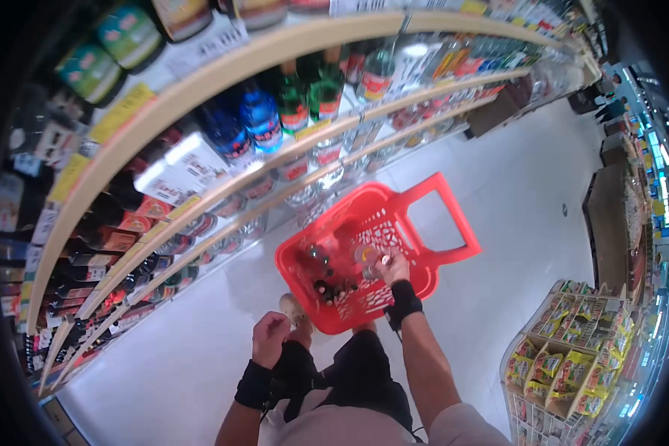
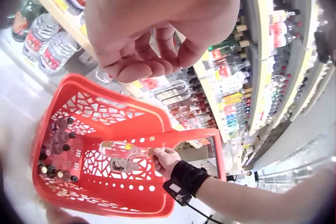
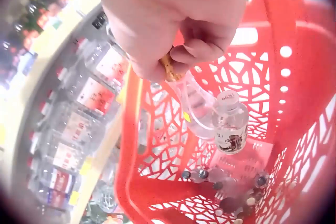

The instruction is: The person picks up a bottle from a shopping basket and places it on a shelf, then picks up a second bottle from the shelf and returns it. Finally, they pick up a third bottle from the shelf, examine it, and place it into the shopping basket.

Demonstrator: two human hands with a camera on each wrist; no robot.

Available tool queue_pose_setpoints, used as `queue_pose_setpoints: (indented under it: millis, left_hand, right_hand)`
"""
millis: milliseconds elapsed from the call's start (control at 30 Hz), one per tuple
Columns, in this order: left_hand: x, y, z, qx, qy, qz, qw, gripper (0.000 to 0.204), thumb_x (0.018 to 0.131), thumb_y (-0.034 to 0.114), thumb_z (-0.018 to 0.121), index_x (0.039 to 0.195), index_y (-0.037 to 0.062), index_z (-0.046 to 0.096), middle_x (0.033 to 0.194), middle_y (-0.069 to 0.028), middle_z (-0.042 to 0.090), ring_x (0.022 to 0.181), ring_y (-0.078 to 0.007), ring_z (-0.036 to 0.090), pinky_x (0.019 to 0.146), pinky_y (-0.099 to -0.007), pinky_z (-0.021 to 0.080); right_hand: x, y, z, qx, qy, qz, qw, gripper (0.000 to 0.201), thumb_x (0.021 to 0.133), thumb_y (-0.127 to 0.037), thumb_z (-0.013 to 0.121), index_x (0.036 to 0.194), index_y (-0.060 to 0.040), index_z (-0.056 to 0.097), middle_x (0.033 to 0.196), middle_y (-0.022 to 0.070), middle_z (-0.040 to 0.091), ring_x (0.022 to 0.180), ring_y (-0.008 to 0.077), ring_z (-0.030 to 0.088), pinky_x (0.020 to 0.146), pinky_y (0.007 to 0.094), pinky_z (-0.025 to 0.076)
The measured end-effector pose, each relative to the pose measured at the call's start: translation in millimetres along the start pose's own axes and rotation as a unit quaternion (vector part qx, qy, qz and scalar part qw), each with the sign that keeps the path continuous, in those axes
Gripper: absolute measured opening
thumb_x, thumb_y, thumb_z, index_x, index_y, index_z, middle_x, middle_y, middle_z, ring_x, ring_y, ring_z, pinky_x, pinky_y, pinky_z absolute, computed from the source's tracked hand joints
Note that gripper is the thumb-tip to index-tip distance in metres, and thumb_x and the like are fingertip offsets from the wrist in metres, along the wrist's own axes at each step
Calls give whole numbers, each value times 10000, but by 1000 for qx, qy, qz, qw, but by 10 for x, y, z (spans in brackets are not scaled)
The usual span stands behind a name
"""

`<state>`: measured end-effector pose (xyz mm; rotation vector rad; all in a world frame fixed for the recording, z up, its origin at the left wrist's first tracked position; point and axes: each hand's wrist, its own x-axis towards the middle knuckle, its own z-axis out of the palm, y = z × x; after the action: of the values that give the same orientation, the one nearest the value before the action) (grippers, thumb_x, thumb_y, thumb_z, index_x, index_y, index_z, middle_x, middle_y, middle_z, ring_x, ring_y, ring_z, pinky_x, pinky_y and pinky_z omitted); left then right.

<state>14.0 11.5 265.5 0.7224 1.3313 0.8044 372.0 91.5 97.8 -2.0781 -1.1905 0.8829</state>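
My right hand (image 1: 395, 266) grips the gold-topped neck of a clear glass bottle (image 3: 197, 106), which slants down inside the red shopping basket (image 2: 142, 124). Beside that bottle stands a smaller clear bottle (image 3: 230, 124) with a white cap and a printed label. Several dark-capped bottles (image 2: 59, 142) are grouped at the far end of the basket, seen mostly from above. My left hand (image 1: 270, 336) hangs near the basket's near corner, fingers loosely curled, with nothing in it.
Shelves (image 1: 223, 63) of bottles curve along the left, with large clear bottles (image 2: 44, 45) on a low tier. The basket's red handle (image 1: 464, 254) sticks out to the right. A rack of yellow packets (image 1: 572, 372) stands at lower right, and a shoe (image 1: 291, 306) is close to the basket.
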Motion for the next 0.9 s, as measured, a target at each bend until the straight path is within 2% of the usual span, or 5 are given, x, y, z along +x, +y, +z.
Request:
queue_pose_setpoints:
  millis: [267, 400, 533, 700, 900]
  left_hand:
    - [-123, 491, 226, 24, -98, 110, 989, 74, 928, 89, 629, 943, 19, 610, 800, 2, 615, 650, -79, 554, 607, -226, 448]
    - [-222, 703, 519, 19, -130, 133, 982, 89, 916, 102, 648, 972, 37, 625, 834, -20, 646, 751, -81, 600, 679, -237, 494]
    - [-13, 437, 812, 77, -124, 230, 962, 299, 840, 167, 758, 1058, 41, 597, 904, -42, 654, 809, -96, 624, 721, -249, 511]
    - [-165, 723, 1193, 286, -137, 262, 911, 996, 648, 351, 891, 1447, 70, 366, 1456, -202, 398, 1394, -323, 350, 1155, -405, 296]
    - [-299, 817, 1627, 218, -144, 311, 914, 957, 660, 233, 896, 1429, 53, 357, 1375, -142, 491, 1285, -268, 491, 1078, -392, 403]
  right_hand:
    - [-996, -1631, -1189, 8, 13, -116, 993, 210, 769, -147, 760, 908, -29, 655, 772, 137, 683, 712, 217, 688, 663, 331, 534]
    - [-1128, -1996, -1564, -24, -37, -204, 978, 251, 771, -262, 763, 886, -65, 658, 750, 162, 673, 724, 333, 675, 664, 410, 533]
    - [-1248, -2379, -1926, -42, -91, -282, 954, 257, 790, -291, 750, 849, -66, 641, 719, 154, 655, 698, 336, 660, 641, 419, 521]
    - [-1384, -2814, -2364, -21, -143, -376, 915, 258, 780, -286, 750, 834, -63, 631, 703, 155, 648, 707, 355, 656, 639, 425, 519]
    - [-1478, -3200, -2901, -15, -152, -491, 857, 267, 795, -254, 754, 872, -39, 616, 720, 135, 635, 680, 306, 654, 613, 378, 501]
